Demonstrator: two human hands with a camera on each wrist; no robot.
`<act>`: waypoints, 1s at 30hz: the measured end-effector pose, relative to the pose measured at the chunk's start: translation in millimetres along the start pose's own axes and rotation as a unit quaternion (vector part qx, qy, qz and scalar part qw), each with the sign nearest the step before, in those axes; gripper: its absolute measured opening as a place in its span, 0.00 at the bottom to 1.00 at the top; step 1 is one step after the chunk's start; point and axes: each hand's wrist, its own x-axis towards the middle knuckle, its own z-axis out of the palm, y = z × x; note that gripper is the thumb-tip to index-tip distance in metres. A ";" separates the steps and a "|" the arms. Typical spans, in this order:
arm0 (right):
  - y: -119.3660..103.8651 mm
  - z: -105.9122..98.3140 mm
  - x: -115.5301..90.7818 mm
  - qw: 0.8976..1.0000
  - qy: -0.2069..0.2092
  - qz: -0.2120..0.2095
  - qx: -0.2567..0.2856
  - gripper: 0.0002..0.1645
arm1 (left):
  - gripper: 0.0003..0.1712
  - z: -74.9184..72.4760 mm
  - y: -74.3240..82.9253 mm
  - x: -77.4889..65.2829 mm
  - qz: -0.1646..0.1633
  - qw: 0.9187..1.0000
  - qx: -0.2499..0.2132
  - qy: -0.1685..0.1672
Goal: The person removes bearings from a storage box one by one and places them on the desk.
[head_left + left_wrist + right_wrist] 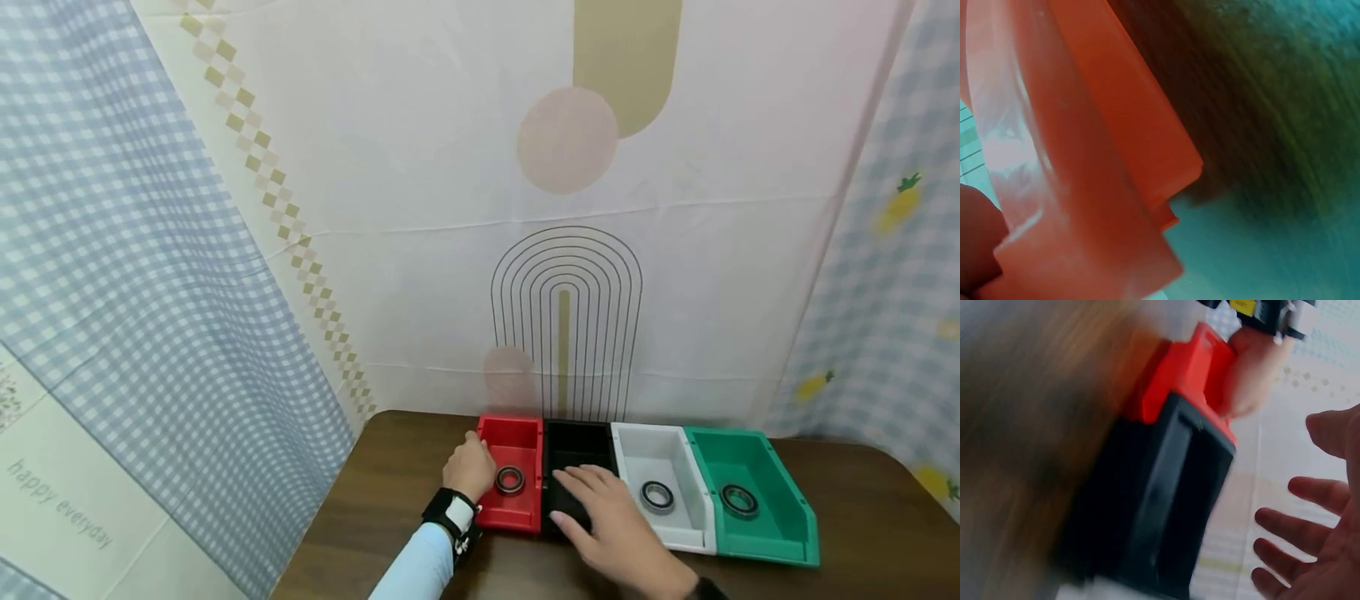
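Four bins butted side by side, one hand at the row's left end, one over the black bin.
Nearest: right hand, fingers and thumb spread, nothing in grasp, over the black bin; it hides part of the floor, so can't tell what's in there. Left hand, fingers look curled, at the left wall of the red bin; probably there to steady it, can't tell if they pinch the rim. One ring bearing lies flat in each of the red, white and green bins; the walls should stop them rolling off. White bin, then green bin end the row, likely butted to keep it straight. Wooden table under; patterned cloth hangs behind.
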 end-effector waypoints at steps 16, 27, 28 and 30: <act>-11.4 61.4 56.4 0.989 -0.057 -0.135 -0.036 0.16 | 0.13 -0.4 -1.2 -2.2 -0.002 1.000 -0.009 -0.005; -10.3 89.4 86.6 0.978 -0.065 -0.101 -0.173 0.20 | 0.14 -2.1 -4.0 -0.8 -0.010 1.000 -0.016 -0.018; -12.1 90.6 89.1 0.977 -0.074 -0.087 -0.181 0.21 | 0.14 -2.4 -3.4 -0.9 -0.011 1.000 -0.020 -0.018; -14.8 93.4 93.6 0.975 -0.086 -0.064 -0.195 0.23 | 0.14 -2.1 -2.6 -0.8 -0.011 0.999 -0.024 -0.020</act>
